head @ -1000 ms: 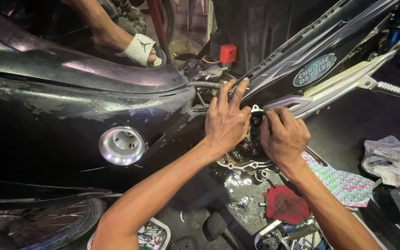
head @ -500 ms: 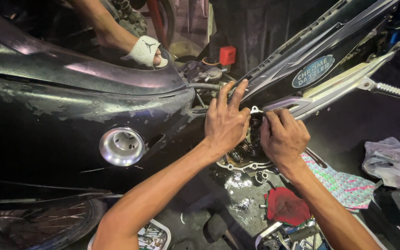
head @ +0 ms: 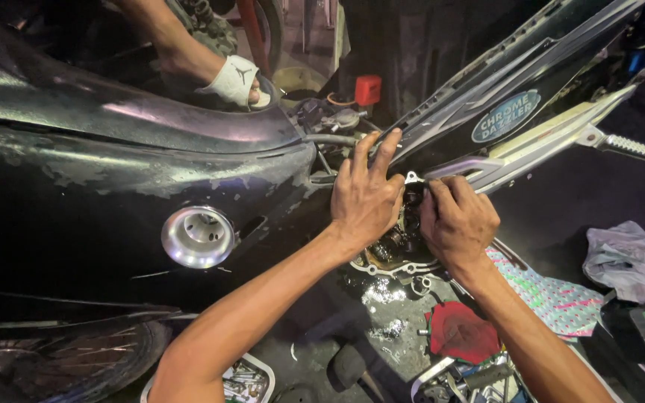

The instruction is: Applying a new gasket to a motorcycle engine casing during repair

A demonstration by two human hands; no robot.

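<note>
A black motorcycle lies on its side with its open engine case [head: 399,246] exposed, oily gears showing inside. My left hand [head: 363,198] rests flat on the left rim of the opening, fingers spread toward the frame. To the right of the opening, my right hand [head: 457,220] has its fingers curled onto a dark part in the case; what they grip is hidden. The two hands almost touch over the opening.
The black fuel tank [head: 98,194] with its chrome cap [head: 197,237] fills the left. Another person's sandalled foot [head: 234,80] stands behind it. A silver footpeg [head: 640,149] sticks out right. Rags [head: 625,261], a red cloth [head: 460,332] and a tray of bolts [head: 244,379] lie below.
Both hands stay at the engine opening with hardly any shift. The other person's foot has moved slightly.
</note>
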